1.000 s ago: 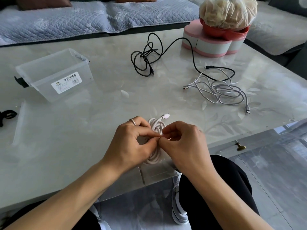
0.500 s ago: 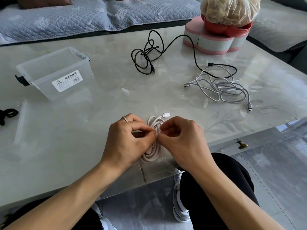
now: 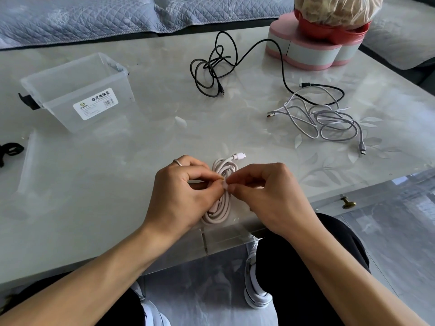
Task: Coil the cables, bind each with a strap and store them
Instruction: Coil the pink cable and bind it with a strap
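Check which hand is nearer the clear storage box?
Left. The left hand sits below and to the right of the clear storage box, pinching the white coiled cable; the right hand is on the cable's far side, farther away.

soft daylight, glossy table [image 3: 117, 184] glare, wide-angle distortion

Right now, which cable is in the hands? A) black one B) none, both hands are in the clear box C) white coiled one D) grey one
C: the left hand and right hand pinch a small strap at the middle of the white coiled cable near the table's front edge, while the black cable and grey cable lie loose farther back.
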`<state>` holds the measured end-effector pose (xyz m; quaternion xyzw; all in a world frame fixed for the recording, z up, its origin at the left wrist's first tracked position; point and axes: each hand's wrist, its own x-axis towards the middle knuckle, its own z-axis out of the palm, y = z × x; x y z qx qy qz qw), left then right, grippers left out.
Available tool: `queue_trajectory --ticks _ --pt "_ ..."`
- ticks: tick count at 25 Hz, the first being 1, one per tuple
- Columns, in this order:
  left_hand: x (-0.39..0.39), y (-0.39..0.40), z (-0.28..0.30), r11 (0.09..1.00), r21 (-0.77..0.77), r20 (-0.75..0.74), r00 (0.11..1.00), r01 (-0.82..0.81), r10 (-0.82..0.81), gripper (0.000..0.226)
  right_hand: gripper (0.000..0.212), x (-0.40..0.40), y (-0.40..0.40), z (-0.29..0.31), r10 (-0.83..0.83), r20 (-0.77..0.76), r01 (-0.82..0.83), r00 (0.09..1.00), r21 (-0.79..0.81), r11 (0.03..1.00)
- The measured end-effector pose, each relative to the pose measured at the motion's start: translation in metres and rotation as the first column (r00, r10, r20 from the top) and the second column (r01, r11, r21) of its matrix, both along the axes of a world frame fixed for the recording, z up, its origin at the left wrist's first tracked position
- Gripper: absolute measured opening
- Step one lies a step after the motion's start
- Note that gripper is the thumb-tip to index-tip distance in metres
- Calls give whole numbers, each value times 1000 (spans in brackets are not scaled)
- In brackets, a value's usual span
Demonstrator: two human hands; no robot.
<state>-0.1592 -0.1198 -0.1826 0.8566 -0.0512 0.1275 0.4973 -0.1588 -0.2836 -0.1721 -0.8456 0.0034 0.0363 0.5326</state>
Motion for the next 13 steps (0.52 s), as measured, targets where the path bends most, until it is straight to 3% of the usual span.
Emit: queue_trajectory --ticks 9,13 --pt "1 2 1 998 -66 -74 997 -8 3 8 23 2 -2 4 0 -53 1 999 15 1000" --pt "1 4 1 999 -53 -74 997 3 -7 11 5 1 -3 9 43 -116 -27 992 137 990"
